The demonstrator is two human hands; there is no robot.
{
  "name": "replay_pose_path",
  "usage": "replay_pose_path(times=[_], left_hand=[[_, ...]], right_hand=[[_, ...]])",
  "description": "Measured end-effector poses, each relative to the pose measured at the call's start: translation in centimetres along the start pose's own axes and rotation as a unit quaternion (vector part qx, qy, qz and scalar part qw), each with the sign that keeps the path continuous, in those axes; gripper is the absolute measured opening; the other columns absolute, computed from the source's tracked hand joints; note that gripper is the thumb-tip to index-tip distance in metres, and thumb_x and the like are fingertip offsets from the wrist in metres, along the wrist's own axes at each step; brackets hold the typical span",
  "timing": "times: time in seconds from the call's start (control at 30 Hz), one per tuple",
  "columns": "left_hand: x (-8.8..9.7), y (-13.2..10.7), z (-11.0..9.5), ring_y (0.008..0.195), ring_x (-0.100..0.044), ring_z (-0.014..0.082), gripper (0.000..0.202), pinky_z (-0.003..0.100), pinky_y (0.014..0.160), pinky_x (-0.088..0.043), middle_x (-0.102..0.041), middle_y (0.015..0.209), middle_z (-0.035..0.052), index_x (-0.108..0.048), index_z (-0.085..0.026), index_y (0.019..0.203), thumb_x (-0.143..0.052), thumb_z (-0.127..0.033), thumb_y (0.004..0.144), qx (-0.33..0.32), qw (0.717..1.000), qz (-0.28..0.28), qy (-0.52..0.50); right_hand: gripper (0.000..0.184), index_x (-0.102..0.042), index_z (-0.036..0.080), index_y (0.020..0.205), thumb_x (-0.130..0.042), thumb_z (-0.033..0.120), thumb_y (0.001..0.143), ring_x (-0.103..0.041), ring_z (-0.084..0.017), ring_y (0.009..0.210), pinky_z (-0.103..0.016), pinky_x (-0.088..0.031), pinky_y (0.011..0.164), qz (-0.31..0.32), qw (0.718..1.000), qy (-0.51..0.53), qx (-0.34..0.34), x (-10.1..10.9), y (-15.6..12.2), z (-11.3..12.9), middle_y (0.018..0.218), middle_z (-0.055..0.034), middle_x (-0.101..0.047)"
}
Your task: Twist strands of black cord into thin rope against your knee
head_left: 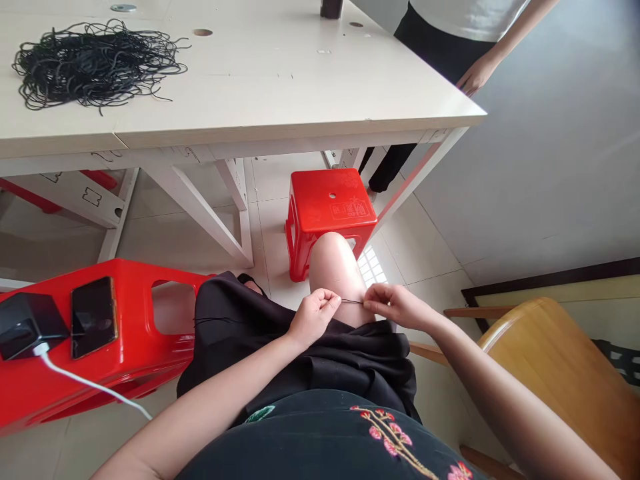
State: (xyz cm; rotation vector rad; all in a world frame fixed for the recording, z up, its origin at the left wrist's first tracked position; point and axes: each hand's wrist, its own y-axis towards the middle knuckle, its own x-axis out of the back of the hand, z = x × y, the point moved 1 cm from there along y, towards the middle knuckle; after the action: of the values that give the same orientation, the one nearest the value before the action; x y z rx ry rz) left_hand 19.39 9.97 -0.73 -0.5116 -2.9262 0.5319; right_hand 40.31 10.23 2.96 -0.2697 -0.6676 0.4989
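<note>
Above my bare knee, a short stretch of thin black cord (352, 302) runs between my two hands. My left hand (315, 317) pinches one end between thumb and fingers. The other end is pinched by my right hand (393, 305), a short way to the right. More black strands (220, 320) lie on the dark skirt over my left thigh, hard to tell from the cloth. On the white table (260, 100), at the far left, sits a tangled heap of black cords (97, 67).
Beyond my knee stands a red plastic stool (333, 200). Another red stool (135, 300) at left bears a phone (94, 317) and a black charger (30, 325) with a white cable. A wooden chair (555, 373) is at right. A person (465, 33) stands by the table's far right corner.
</note>
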Motion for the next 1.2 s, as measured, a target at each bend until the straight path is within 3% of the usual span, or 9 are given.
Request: replay_pose_path(times=[0.1, 0.2, 0.3, 0.43, 0.57, 0.73, 0.9, 1.1, 1.2], left_hand=[[-0.2, 0.0, 0.3, 0.050, -0.039, 0.0076, 0.029, 0.021, 0.050, -0.029, -0.050, 0.056, -0.0039, -0.054, -0.016, 0.076, -0.055, -0.045, 0.078, -0.002, 1.000, -0.004, -0.014], [-0.4, 0.1, 0.3, 0.049, -0.038, 0.0073, 0.029, 0.021, 0.048, -0.028, -0.050, 0.056, -0.0037, -0.055, -0.015, 0.076, -0.055, -0.044, 0.077, -0.002, 1.000, -0.005, -0.021], [-0.5, 0.2, 0.2, 0.046, -0.033, 0.0060, 0.030, 0.021, 0.045, -0.025, -0.046, 0.053, -0.0051, -0.055, -0.015, 0.076, -0.056, -0.045, 0.077, 0.000, 1.000, -0.006, -0.026], [-0.4, 0.1, -0.2, 0.042, -0.033, 0.0048, 0.034, 0.020, 0.041, -0.023, -0.044, 0.052, -0.0063, -0.054, -0.014, 0.077, -0.060, -0.048, 0.074, 0.023, 0.995, -0.013, -0.095], [-0.3, -0.3, -0.9, 0.038, -0.028, 0.0037, 0.038, 0.019, 0.038, -0.020, -0.038, 0.047, -0.0095, -0.054, -0.015, 0.081, -0.062, -0.051, 0.071, 0.043, 0.986, -0.003, -0.162], [-0.6, -0.4, -1.3, 0.040, -0.031, 0.0026, 0.040, 0.018, 0.039, -0.022, -0.043, 0.050, -0.0077, -0.054, -0.013, 0.081, -0.063, -0.051, 0.072, 0.037, 0.985, 0.010, -0.166], [-0.8, -0.1, -1.2, 0.040, -0.032, 0.0029, 0.039, 0.018, 0.039, -0.022, -0.043, 0.050, -0.0077, -0.054, -0.014, 0.080, -0.062, -0.051, 0.072, 0.033, 0.990, 0.016, -0.139], [-0.6, 0.0, -0.8, 0.041, -0.033, 0.0037, 0.033, 0.020, 0.041, -0.023, -0.045, 0.052, -0.0070, -0.055, -0.015, 0.080, -0.064, -0.045, 0.071, 0.037, 0.995, 0.036, -0.086], [-0.5, -0.2, -0.6, 0.042, -0.032, 0.0040, 0.026, 0.019, 0.042, -0.022, -0.041, 0.051, -0.0078, -0.052, -0.016, 0.077, -0.058, -0.042, 0.075, 0.039, 0.996, 0.017, -0.077]], right_hand=[[0.037, -0.065, 0.021, 0.105, -0.047, 0.046, 0.085, -0.058, -0.025, 0.103, -0.041, -0.046, 0.088, -0.093, 0.983, -0.128, 0.095, 0.8, 3.3, 2.0, 0.111, -0.0094, -0.065], [0.061, -0.037, 0.020, 0.140, -0.039, 0.053, 0.088, -0.011, -0.031, 0.142, -0.057, -0.014, 0.111, -0.223, 0.951, -0.188, 0.106, 1.3, 9.0, 4.8, 0.152, -0.0084, -0.026], [0.065, -0.016, 0.021, 0.147, -0.027, 0.053, 0.092, 0.004, -0.030, 0.143, -0.063, -0.010, 0.109, -0.246, 0.955, -0.150, 0.068, 1.3, 11.8, 6.0, 0.156, -0.0076, -0.008], [0.050, -0.049, 0.017, 0.130, -0.038, 0.046, 0.091, -0.038, -0.026, 0.131, -0.046, -0.034, 0.106, -0.215, 0.949, -0.110, 0.203, -0.3, 7.3, 4.9, 0.139, -0.0134, -0.045], [0.026, -0.067, 0.018, 0.101, -0.054, 0.034, 0.085, -0.062, -0.020, 0.092, -0.036, -0.051, 0.083, -0.117, 0.976, -0.043, 0.179, -2.0, 2.2, 4.3, 0.098, -0.0088, -0.069], [0.021, -0.068, 0.020, 0.097, -0.056, 0.026, 0.081, -0.066, -0.018, 0.087, -0.032, -0.052, 0.080, -0.034, 0.995, 0.062, 0.067, -1.9, 1.7, 4.3, 0.094, -0.0031, -0.072], [0.023, -0.065, 0.017, 0.095, -0.059, 0.030, 0.077, -0.066, -0.019, 0.082, -0.032, -0.053, 0.076, -0.032, 0.988, 0.152, 0.021, -2.0, 2.0, 3.0, 0.086, -0.0046, -0.072], [0.015, -0.054, 0.020, 0.091, -0.049, 0.019, 0.077, -0.058, -0.012, 0.070, -0.026, -0.048, 0.065, -0.087, 0.991, 0.029, 0.102, -2.0, 1.9, 2.5, 0.079, -0.0004, -0.063], [0.018, -0.054, 0.020, 0.086, -0.046, 0.013, 0.072, -0.053, -0.012, 0.063, -0.025, -0.043, 0.060, -0.132, 0.986, -0.069, 0.078, -1.7, 1.8, 1.8, 0.074, 0.0003, -0.061]])
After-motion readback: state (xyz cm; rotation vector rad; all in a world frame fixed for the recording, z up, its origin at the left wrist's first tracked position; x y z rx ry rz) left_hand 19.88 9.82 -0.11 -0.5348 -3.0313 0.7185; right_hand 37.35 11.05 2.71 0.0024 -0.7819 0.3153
